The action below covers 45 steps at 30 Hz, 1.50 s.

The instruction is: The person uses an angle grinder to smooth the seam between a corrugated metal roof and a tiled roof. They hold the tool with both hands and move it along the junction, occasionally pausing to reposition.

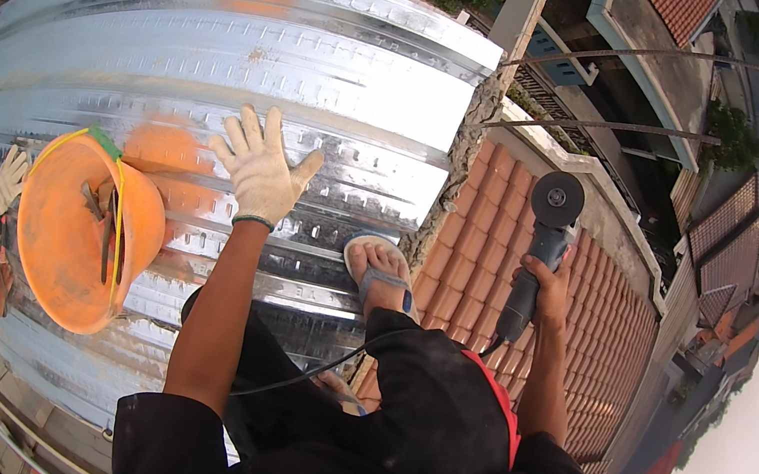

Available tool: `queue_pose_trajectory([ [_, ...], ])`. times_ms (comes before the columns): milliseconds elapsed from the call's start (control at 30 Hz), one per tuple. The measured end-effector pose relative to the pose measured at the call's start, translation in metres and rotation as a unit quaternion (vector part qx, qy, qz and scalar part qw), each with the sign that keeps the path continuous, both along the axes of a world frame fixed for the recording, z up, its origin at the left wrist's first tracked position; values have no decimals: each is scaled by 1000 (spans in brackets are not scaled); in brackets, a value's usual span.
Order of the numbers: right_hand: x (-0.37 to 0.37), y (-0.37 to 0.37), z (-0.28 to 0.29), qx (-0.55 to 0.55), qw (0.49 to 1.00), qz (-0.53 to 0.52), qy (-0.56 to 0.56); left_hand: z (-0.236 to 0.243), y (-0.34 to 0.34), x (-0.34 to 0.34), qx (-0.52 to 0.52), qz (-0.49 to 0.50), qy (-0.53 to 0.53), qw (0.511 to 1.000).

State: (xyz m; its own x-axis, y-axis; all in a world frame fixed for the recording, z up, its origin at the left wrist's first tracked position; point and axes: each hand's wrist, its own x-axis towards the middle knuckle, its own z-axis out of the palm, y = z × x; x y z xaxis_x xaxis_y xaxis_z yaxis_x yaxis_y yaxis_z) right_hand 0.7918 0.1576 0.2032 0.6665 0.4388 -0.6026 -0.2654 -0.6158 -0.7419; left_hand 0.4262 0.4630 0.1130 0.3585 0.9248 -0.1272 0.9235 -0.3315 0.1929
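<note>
My right hand, bare, is wrapped round the body of a dark angle grinder. The black cutting disc points up, away from me, over the tiled roof, and touches nothing. From the grinder's lower end a black cord runs back across my legs. My left hand wears a pale work glove with a green cuff. Its fingers are spread wide above the ribbed metal decking, and it holds nothing; whether it touches the metal I cannot tell.
An orange bucket with tools inside stands left on the decking. Beyond it a co-worker's gloved hand is near its rim. My sandalled foot rests by the decking's broken concrete edge. Right of that lies a lower tiled roof.
</note>
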Motion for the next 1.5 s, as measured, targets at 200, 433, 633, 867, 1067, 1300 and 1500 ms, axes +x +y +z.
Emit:
queue_pose_trajectory([
  [200,68,17,-76,16,999,28,-17,-9,0,5,11,-3,-20,1000],
  [433,101,103,-111,-13,993,117,-4,-8,2,-2,17,-17,-20,1000],
  [633,91,145,-122,-13,986,150,-66,-15,1,-6,18,-18,-6,1000],
  [867,78,160,-130,32,979,173,-102,-4,4,-2,6,-22,-21,1000],
  [1067,73,164,-139,16,976,178,-124,0,6,0,11,-26,14,999],
  [1300,71,154,-167,17,974,157,-164,-10,4,-2,52,-29,24,998],
  [1500,79,150,-184,4,964,187,-190,-3,5,1,22,-29,3,999],
])
